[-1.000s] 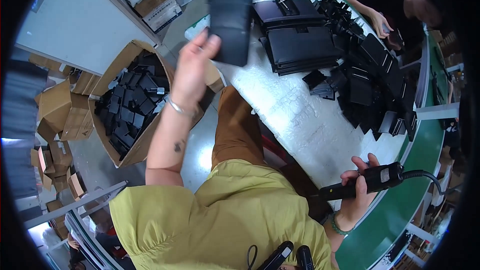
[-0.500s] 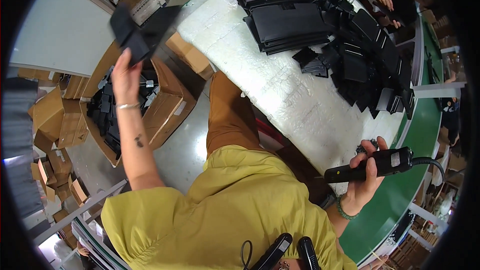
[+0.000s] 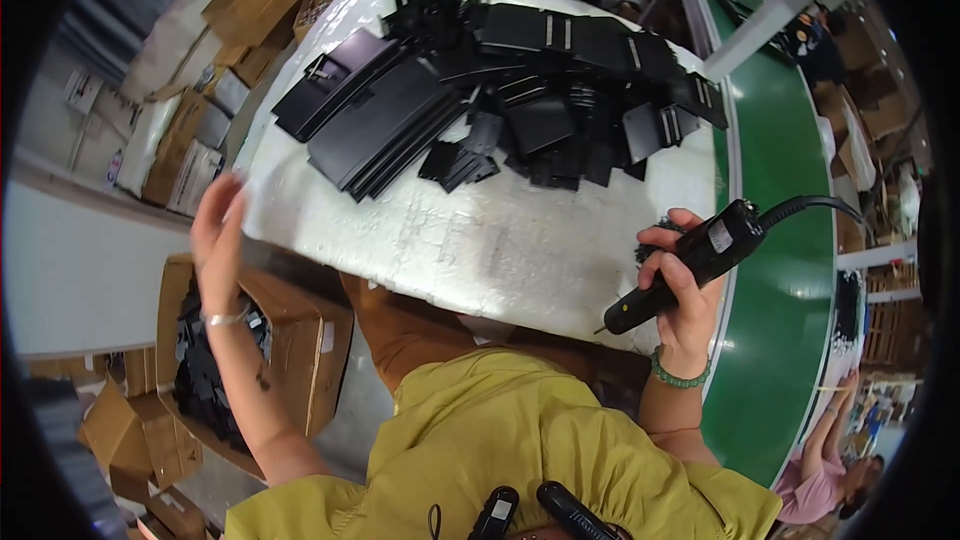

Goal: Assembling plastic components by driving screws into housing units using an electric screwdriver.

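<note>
Gripping the black corded tool [image 3: 690, 262] at the table [image 3: 480, 240] edge, the right hand [image 3: 680, 295] holds steady, while the left hand [image 3: 215, 225], open and empty now, has let go of the black panel it held over the box [image 3: 300, 340] 0.5 s ago

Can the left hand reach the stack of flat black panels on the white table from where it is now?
Probably yes. The left hand is empty and open beside the white table edge, and nothing stands between it and the stack of flat black panels.
</note>
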